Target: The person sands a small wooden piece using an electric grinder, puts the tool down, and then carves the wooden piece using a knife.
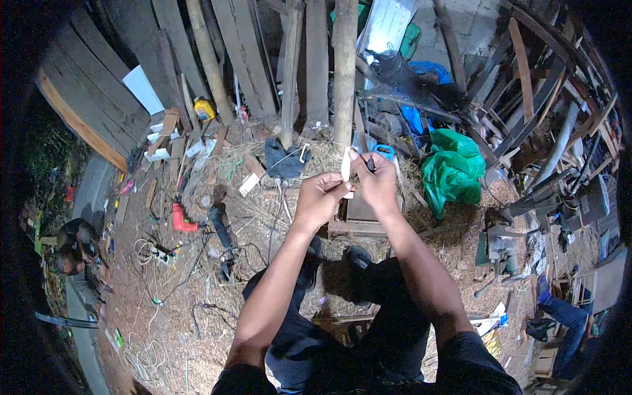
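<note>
In front of me, a small narrow white strip (345,166) is held upright between my two hands; I cannot make out its material. My left hand (317,196) pinches its lower end with thumb and fingertips. The fingers of my right hand (376,183) are closed at the upper end of the same strip. A thin dark object (370,164), perhaps a pen, sticks out of the right hand. Below the hands stands a low wooden box-like piece (359,227), partly covered by my right hand and wrist.
A red power drill (183,218) and a dark power tool (220,229) lie among cables on the left. A green plastic bag (454,172) sits to the right. Planks (240,56) lean at the back. People (78,247) are at the far left; a jeans-clad leg (569,324) shows at right.
</note>
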Demonstrator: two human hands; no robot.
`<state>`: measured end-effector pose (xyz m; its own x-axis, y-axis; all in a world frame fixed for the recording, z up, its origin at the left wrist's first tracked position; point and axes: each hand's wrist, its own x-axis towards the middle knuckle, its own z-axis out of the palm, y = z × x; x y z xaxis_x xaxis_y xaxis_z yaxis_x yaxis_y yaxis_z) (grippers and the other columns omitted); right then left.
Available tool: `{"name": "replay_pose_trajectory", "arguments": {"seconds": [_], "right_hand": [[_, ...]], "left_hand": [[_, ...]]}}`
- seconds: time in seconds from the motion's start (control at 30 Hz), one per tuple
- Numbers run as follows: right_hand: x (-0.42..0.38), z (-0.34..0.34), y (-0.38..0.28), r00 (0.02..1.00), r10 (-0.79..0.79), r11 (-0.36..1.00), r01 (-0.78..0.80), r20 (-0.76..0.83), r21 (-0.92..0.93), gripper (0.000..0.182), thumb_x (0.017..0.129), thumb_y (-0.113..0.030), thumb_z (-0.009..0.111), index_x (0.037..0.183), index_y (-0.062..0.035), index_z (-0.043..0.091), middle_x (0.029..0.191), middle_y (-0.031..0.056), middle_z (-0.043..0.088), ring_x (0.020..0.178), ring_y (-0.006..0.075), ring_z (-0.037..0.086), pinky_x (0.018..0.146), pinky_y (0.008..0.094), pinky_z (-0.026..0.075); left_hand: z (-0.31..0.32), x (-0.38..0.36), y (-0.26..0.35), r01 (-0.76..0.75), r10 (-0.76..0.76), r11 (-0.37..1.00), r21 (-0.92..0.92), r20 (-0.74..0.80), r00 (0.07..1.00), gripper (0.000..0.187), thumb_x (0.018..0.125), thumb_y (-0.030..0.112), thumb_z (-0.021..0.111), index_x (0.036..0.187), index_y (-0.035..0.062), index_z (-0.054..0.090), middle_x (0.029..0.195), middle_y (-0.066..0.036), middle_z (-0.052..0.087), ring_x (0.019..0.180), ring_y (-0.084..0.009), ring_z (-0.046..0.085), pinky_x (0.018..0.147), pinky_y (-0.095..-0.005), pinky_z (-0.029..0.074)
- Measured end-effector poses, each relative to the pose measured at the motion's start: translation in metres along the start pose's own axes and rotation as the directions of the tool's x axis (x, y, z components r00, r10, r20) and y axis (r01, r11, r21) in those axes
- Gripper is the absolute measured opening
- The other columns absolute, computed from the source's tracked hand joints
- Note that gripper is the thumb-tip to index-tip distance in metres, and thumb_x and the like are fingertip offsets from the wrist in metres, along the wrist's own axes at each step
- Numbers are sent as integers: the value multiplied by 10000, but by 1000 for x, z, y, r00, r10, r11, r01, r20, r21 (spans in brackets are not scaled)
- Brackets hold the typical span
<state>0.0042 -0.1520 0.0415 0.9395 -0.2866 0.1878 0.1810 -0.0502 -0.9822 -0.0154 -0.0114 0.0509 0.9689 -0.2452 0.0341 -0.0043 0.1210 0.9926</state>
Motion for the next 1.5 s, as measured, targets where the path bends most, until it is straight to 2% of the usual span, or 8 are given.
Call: {"name": "replay_pose_trajectory", "arguments": {"seconds": [0.07, 0.27, 0.43, 0.57, 0.67, 0.87, 1.13, 1.5], "right_hand": [[5, -6, -5, 993, -118, 958, 105, -31, -265, 276, 909, -251, 680, 807, 1, 632, 628, 24, 575, 540, 71, 506, 469, 247, 428], [11, -18, -13, 993, -86, 971, 66, -77, -230, 330, 942, -309, 624, 764, -31, 619, 615, -23, 514, 564, 74, 415, 515, 276, 321], [4, -11, 1, 993, -31, 991, 16, -114, -133, 339, 926, -381, 649, 773, -79, 642, 618, -91, 491, 561, 29, 389, 519, 227, 281], [-9, 8, -31, 988, 86, 990, -71, 126, -121, 299, 930, -354, 651, 832, -71, 660, 617, -105, 490, 495, 7, 356, 453, 204, 223], [-13, 23, -51, 959, 178, 984, -179, 220, -12, 285, 931, -266, 659, 998, 10, 691, 829, -8, 669, 732, 58, 566, 674, 220, 444], [-23, 25, -57, 941, 228, 961, -259, 249, 96, 248, 922, -222, 674, 1004, 11, 689, 842, 0, 671, 718, 43, 561, 647, 204, 437], [-30, 26, -55, 904, 317, 904, -379, 286, 197, 242, 935, -256, 654, 925, -15, 640, 689, -9, 606, 385, 9, 338, 366, 202, 225], [-32, 18, -53, 862, 369, 891, -434, 347, 131, 261, 929, -284, 660, 876, -29, 646, 573, -68, 478, 394, 9, 322, 373, 214, 199]], "left_hand": [[1, 9, 2, -6, 9, 986, 168, -17, 1000, 152, 891, 12, 631, 1023, -61, 653, 891, -117, 715, 793, -121, 660, 714, -258, 518], [-18, 20, 7, 183, -230, 920, -346, -100, 968, 161, 904, 78, 629, 1031, -20, 639, 943, -130, 713, 750, -123, 650, 636, -233, 493], [-33, 20, 26, 84, -153, 884, -460, -114, 982, 221, 916, 95, 613, 1106, -18, 621, 1060, -161, 693, 825, -164, 655, 761, -272, 510], [-33, 24, 18, 80, -195, 795, -601, -127, 973, 229, 915, 129, 629, 1111, 10, 642, 1062, -101, 694, 868, -143, 653, 762, -271, 500], [-32, 22, 15, 142, -273, 721, -678, -90, 958, 237, 901, 196, 657, 1091, 57, 682, 1015, -18, 700, 885, -96, 614, 811, -286, 472], [-28, 18, 18, 221, -308, 638, -738, 19, 951, 285, 875, 259, 685, 1096, 81, 696, 1042, 19, 689, 923, -88, 575, 877, -276, 435], [-30, 14, 31, 80, -244, 644, -761, -104, 964, 429, 1013, 412, 404, 1060, 54, 635, 1023, -75, 684, 944, -175, 615, 813, -331, 494], [-40, 21, 22, 40, -165, 689, -724, -103, 981, 305, 964, 278, 534, 1134, 43, 629, 960, -43, 690, 880, -129, 635, 765, -290, 494]]}}
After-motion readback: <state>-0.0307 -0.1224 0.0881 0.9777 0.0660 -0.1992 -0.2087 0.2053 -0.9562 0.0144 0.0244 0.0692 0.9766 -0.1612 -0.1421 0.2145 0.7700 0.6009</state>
